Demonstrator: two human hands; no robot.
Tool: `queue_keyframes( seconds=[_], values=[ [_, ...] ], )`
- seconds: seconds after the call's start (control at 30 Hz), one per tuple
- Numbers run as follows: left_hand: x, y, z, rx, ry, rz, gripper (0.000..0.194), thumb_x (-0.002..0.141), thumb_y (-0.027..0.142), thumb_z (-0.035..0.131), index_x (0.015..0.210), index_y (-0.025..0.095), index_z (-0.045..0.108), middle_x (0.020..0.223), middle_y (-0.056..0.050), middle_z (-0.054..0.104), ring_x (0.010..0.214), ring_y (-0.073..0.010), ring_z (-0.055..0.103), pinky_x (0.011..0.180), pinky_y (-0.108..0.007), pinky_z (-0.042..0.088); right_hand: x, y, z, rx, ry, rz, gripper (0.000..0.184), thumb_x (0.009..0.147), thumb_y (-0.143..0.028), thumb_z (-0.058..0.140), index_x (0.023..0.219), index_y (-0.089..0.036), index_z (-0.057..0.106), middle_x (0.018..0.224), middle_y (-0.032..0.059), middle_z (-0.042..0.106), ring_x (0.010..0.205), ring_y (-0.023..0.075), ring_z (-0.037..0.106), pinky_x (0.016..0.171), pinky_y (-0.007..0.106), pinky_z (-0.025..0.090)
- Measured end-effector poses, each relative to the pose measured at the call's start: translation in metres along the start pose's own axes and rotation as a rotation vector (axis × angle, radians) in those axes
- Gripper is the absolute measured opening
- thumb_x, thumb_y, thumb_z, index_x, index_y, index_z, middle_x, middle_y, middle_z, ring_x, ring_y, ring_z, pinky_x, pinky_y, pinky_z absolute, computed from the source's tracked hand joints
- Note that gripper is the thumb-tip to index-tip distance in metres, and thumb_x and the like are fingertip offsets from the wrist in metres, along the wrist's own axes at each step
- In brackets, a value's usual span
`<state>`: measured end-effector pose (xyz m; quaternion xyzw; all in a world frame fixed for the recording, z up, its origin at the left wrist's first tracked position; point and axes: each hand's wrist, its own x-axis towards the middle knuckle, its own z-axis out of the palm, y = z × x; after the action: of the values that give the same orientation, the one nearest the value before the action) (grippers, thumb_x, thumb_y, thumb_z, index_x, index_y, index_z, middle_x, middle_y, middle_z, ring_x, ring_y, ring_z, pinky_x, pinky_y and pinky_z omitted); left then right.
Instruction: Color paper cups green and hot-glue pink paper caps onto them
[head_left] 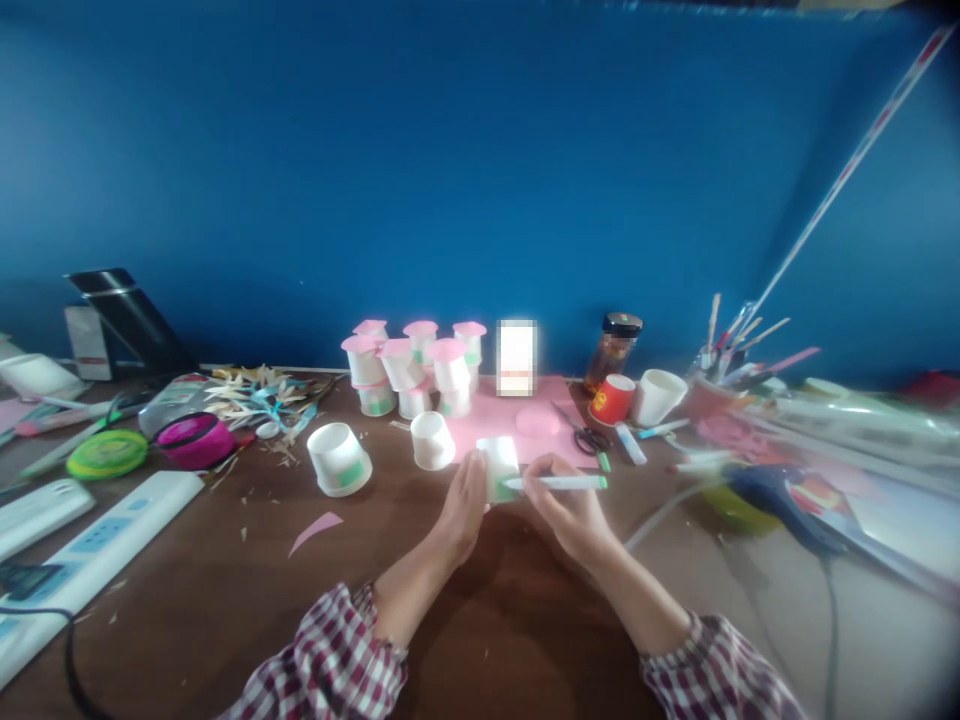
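Note:
My left hand (469, 495) is closed around the side of a white paper cup (498, 462) with a green patch on its lower part. In my right hand (559, 505) is a white marker (566, 483) with a green end, its tip at the green patch on the cup. Two white paper cups stand to the left: one with a green patch (339, 462) and a plain-looking one (431, 442). Behind them, several white cups with pink paper tops (405, 365) are stacked in a group. A sheet of pink paper (480, 440) lies behind my hands.
Scissors (589, 438) lie on the pink sheet. A red cup (612, 400), a white cup (660, 397) and a dark-lidded jar (616, 350) stand back right. A power strip (97, 555) lies left, near wooden sticks (259, 398). A pink scrap (316, 530) lies front left.

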<state>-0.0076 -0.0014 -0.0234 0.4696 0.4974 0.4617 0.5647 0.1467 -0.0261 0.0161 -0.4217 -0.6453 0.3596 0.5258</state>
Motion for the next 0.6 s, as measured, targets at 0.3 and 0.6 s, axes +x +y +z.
queue_keyframes(
  seconds=[0.3, 0.6],
  values=[
    [-0.008, 0.017, 0.006, -0.054, -0.017, 0.011, 0.063, 0.083, 0.062, 0.037, 0.127, 0.018, 0.042, 0.126, -0.015, 0.051, 0.112, -0.0265, 0.051, 0.078, -0.030, 0.050, 0.000, 0.000, 0.000, -0.016, 0.019, 0.014, 0.012, 0.084, -0.028, 0.054, 0.078, -0.018, 0.053, 0.068, -0.0004, 0.055, 0.060, 0.0114, 0.048, 0.055, 0.023, 0.039],
    [-0.008, 0.016, 0.006, 0.002, 0.020, 0.069, 0.052, 0.083, 0.061, 0.036, 0.107, 0.017, 0.052, 0.106, -0.011, 0.057, 0.097, -0.0221, 0.054, 0.075, -0.029, 0.048, -0.001, 0.001, -0.001, -0.014, -0.031, 0.004, 0.012, 0.084, -0.026, 0.053, 0.075, -0.018, 0.052, 0.063, -0.0024, 0.051, 0.055, 0.0100, 0.043, 0.051, 0.022, 0.035]
  ],
)
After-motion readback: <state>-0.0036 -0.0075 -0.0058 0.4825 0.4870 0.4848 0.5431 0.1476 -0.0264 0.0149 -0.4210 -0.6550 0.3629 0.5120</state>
